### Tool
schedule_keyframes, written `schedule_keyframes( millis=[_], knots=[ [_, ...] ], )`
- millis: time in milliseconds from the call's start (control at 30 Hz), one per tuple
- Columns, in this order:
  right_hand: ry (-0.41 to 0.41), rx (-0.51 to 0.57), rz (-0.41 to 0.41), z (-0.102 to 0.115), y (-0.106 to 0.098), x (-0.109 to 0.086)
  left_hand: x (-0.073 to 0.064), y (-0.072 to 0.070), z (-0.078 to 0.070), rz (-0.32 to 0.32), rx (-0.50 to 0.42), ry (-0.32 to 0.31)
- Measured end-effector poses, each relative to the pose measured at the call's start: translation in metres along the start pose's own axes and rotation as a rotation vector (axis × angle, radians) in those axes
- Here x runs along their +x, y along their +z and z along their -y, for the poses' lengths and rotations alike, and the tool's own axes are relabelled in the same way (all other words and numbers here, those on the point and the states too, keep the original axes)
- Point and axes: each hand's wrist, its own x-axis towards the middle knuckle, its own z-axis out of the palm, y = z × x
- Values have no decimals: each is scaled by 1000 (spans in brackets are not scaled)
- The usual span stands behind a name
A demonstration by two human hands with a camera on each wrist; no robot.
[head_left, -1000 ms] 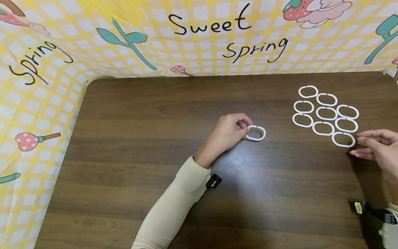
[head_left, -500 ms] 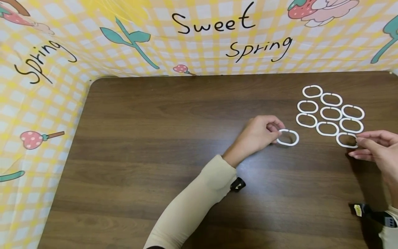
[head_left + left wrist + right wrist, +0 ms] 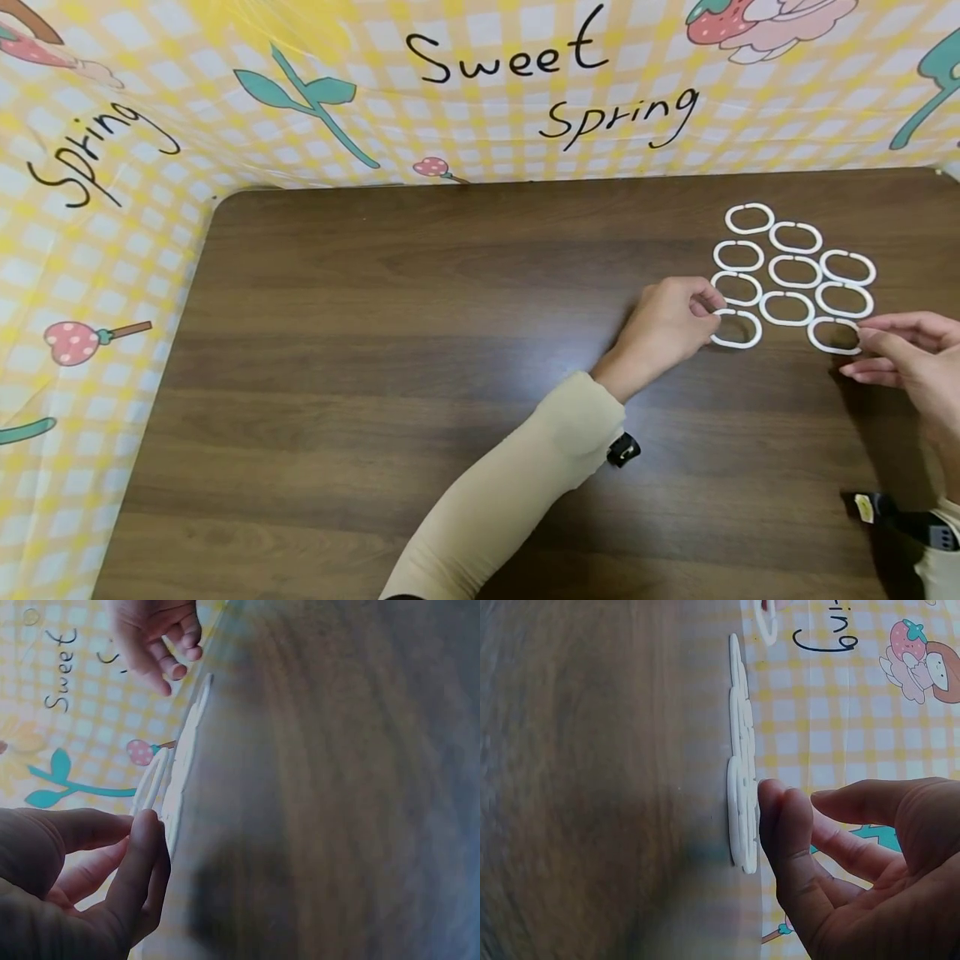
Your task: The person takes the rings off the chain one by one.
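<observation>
Between thumb and fingertips, my left hand pinches a white oval curtain ring with a small gap in its upper side. In the left wrist view that ring is tilted, standing out from the fingertips above the other rings. Several matching rings lie flat in staggered columns just beyond it. My right hand hovers by the nearest right-hand ring, its fingertips overlapping that ring's right end in the head view. In the right wrist view, a gap shows between the thumb and fingers of the right hand, holding nothing.
The brown wooden table runs back to a yellow checked cloth printed with words and strawberries, which also rises along the left side. Black wrist cameras sit at both sleeves.
My left hand has carried its curtain ring rightward across the table, up to the near left of the grouped rings. The right hand has stayed almost in place.
</observation>
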Motion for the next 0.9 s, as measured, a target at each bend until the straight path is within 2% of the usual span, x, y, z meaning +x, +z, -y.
schedule_keyframes(
  millis=[167,567,900],
  knots=[
    [6,-25,-11,1,1,-1,5,8,-1,-40,66,0],
    [-15,-27,-15,3,7,-3,14,15,-5,-100,111,-11],
    [-9,-53,-15,4,8,-6,11,13,0,-94,100,21]
  ],
)
